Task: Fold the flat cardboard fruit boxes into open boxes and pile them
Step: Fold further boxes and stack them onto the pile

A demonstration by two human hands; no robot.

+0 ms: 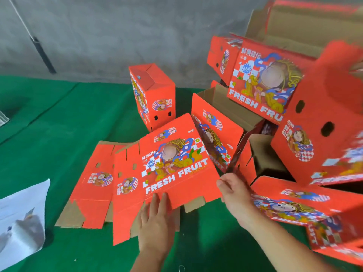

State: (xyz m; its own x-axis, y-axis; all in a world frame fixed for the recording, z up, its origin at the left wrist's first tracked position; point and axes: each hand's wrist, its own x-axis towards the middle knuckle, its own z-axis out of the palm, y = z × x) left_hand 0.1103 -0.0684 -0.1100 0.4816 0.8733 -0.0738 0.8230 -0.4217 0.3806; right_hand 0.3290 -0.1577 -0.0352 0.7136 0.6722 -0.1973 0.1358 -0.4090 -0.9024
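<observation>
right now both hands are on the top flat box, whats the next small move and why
Probably lift the top flat box off the stack. The left hand lies flat on its near edge, the right hand grips its right corner, and it still lies unfolded on other flat boxes on the green mat. It needs room to open.

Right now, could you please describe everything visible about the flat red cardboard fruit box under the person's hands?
The flat red cardboard fruit box lies unfolded on the green cloth, partly over another flat red blank. Its printed face shows a cartoon figure, checks and "FRESH FRUIT"; brown corrugated tabs show at its near edge. The left hand presses flat on its near flap, and the right hand grips its right corner.
</observation>
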